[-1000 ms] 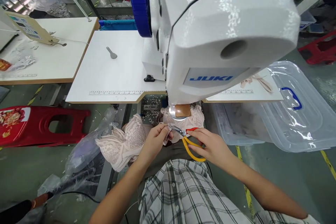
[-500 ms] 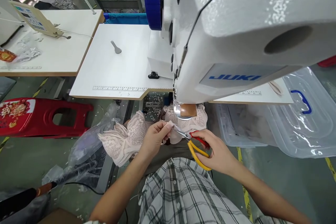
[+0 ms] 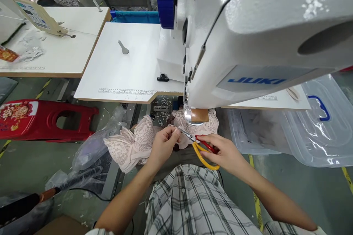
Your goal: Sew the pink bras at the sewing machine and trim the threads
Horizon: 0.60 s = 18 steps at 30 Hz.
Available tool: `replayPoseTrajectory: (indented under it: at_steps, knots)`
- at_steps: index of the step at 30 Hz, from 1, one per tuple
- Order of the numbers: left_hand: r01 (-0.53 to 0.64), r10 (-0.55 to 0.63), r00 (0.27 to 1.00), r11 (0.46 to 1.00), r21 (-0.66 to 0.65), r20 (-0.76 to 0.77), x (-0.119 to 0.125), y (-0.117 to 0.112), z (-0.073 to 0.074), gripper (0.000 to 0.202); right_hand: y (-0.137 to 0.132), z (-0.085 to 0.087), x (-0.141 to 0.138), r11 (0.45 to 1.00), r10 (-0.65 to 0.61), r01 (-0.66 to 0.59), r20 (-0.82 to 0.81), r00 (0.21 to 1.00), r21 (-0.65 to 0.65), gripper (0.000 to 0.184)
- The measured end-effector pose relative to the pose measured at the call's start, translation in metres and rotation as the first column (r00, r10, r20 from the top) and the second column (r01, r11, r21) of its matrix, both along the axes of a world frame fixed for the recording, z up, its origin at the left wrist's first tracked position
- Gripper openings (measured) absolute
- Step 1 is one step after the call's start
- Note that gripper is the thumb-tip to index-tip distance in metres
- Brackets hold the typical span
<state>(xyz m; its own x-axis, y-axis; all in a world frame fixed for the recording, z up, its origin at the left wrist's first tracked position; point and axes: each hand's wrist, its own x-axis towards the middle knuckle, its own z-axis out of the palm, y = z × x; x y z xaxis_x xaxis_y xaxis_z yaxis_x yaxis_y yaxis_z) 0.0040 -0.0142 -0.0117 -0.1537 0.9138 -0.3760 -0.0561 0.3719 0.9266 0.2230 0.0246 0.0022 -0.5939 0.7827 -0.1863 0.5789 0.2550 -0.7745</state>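
left hand (image 3: 163,144) pinches pale lace garment (image 3: 143,136) | right hand (image 3: 224,151) holds scissors (image 3: 194,138)

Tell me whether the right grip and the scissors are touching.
Touching. The head view shows the right grip lying directly against the red handle of the scissors, with no gap.

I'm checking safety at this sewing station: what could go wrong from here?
The scissors in the right hand point toward the left hand, very close, so a slip might nick a finger. The scissors also appear close to the pale lace by the sewing machine head, which could perhaps be snipped accidentally.
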Motion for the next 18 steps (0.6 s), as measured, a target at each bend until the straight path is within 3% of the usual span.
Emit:
replayPoseTrajectory:
  at_steps: [3,6,10,12,15,18]
  knots:
    - [-0.056,0.058,0.997,0.998,-0.03,0.059,0.003,-0.001,0.001,0.035,-0.005,-0.003,0.008,0.999,-0.022,0.022,0.001,1.0,0.033,0.035]
    - [-0.123,0.135,0.966,0.99,-0.066,0.219,0.004,0.0,0.001,0.037,-0.005,-0.002,0.022,0.997,-0.061,0.06,0.036,0.997,0.046,0.033]
    - [-0.146,0.176,0.923,0.983,-0.113,0.343,0.005,0.004,0.002,0.04,0.029,0.006,0.047,0.98,-0.122,0.096,0.15,0.981,0.172,0.03]
    - [-0.127,0.156,0.925,0.986,-0.104,0.347,0.007,0.008,0.004,0.041,0.062,0.008,0.057,0.935,-0.209,0.132,0.209,0.955,0.33,0.032]
    - [-0.056,0.093,0.925,0.993,-0.108,0.369,0.01,0.01,0.011,0.044,0.105,0.016,0.062,0.81,-0.345,0.172,0.22,0.912,0.561,0.029]
    - [0.106,-0.036,0.919,0.982,-0.156,0.394,0.01,0.009,0.017,0.043,0.101,0.03,0.046,0.705,-0.336,0.171,0.113,0.935,0.688,0.025]
